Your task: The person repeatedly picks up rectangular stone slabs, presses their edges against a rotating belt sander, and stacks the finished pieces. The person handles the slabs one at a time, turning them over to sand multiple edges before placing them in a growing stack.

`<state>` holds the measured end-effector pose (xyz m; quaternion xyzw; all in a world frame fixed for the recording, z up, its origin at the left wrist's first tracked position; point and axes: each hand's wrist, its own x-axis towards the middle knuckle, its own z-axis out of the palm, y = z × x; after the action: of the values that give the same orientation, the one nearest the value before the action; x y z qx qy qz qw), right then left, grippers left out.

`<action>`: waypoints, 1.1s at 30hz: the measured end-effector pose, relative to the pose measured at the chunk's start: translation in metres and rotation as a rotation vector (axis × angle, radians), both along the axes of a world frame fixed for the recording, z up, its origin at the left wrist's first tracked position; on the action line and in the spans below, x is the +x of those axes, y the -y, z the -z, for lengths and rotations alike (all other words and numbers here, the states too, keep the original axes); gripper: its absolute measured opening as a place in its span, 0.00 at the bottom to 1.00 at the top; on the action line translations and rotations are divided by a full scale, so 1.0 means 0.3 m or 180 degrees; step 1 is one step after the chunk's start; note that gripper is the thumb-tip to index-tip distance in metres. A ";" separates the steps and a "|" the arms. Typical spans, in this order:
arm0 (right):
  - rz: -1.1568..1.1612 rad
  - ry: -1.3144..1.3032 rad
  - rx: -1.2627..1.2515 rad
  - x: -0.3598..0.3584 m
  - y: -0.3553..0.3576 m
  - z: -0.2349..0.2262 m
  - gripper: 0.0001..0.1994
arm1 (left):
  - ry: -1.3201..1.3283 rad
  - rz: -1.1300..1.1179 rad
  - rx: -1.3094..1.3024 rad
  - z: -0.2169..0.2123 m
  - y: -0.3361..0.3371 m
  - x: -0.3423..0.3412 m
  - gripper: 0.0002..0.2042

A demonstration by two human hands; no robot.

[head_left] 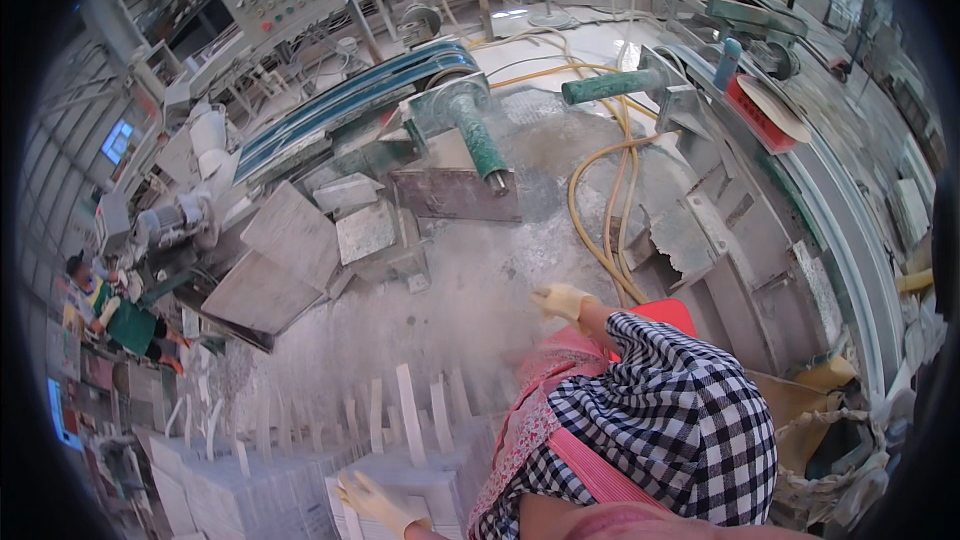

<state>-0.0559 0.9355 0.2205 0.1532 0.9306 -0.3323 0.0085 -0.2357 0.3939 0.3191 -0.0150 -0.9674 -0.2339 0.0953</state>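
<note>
My left hand (375,502), in a pale yellow glove, is on the near side of a stack of thin white slabs (440,478). Its fingers are stretched out along the stack. Narrow pale strips (410,415) stand upright from the tops of the stacks, several of them leaning. My right hand (562,302), gloved alike, is held out over the dusty floor beside my pink apron (545,365). The fingers are loosely bent, and I see nothing in them. A red surface (668,316) shows just beyond my right forearm.
Broken grey slabs (270,275) lean in a heap ahead on the left. Green rollers (475,140) stick out from a blue conveyor (350,100). Yellow hoses (590,225) snake over the floor. A metal frame (735,230) stands at the right. Far left, a co-worker (115,315) wears a green apron.
</note>
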 end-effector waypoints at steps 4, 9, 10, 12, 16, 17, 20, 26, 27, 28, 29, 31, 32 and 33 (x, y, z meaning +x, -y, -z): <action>0.0821 0.0878 -0.0073 0.130 -0.146 0.124 0.18 | -0.0317 0.0306 -0.1357 0.200 0.079 -0.039 0.24; 0.1399 0.1390 -0.0703 0.103 -0.341 0.273 0.17 | -0.0331 0.0355 -0.2259 0.286 0.096 0.010 0.28; 0.1339 0.1290 -0.0682 0.066 -0.365 0.291 0.18 | -0.0291 0.0332 -0.2393 0.283 0.102 0.017 0.29; 0.1449 0.1103 -0.0777 -0.007 -0.414 0.302 0.19 | -0.0430 0.0317 -0.2203 0.279 0.102 0.038 0.30; 0.1275 0.0751 -0.0846 -0.143 -0.463 0.287 0.21 | -0.0976 0.0292 -0.1156 0.307 0.106 0.061 0.31; 0.1334 0.0765 -0.0857 -0.162 -0.471 0.283 0.21 | -0.0954 0.0224 -0.1180 0.317 0.105 0.060 0.30; 0.1587 0.0731 -0.0889 -0.198 -0.493 0.284 0.21 | -0.0906 0.0071 -0.1143 0.322 0.085 0.062 0.29; 0.1686 0.1059 -0.0553 -0.174 -0.597 0.324 0.19 | -0.0749 -0.0227 -0.0961 0.175 -0.017 0.072 0.28; 0.1648 0.1179 -0.0539 -0.164 -0.619 0.329 0.20 | -0.0668 -0.0321 -0.0894 0.153 -0.027 0.077 0.28; 0.1689 0.0987 -0.0777 -0.146 -0.626 0.339 0.19 | -0.0693 -0.0475 -0.0775 0.137 -0.021 0.091 0.28; 0.1641 0.0826 -0.1035 -0.123 -0.657 0.340 0.19 | -0.0445 -0.0723 -0.0946 0.131 -0.029 0.088 0.29; 0.1920 0.0259 -0.1972 -0.094 -0.698 0.355 0.16 | -0.0402 -0.0735 -0.0754 0.127 -0.029 0.098 0.28; 0.1848 0.0609 -0.1933 -0.106 -0.733 0.362 0.17 | -0.0686 -0.0538 -0.0743 0.130 -0.032 0.110 0.29; 0.1189 0.0506 -0.1543 -0.101 -0.749 0.374 0.14 | -0.0750 -0.0609 -0.0982 0.130 -0.033 0.100 0.30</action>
<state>-0.0860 1.1603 0.1083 0.3404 0.7765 -0.5273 0.0563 -0.2058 0.4037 0.2800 0.0351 -0.9710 -0.0696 0.2261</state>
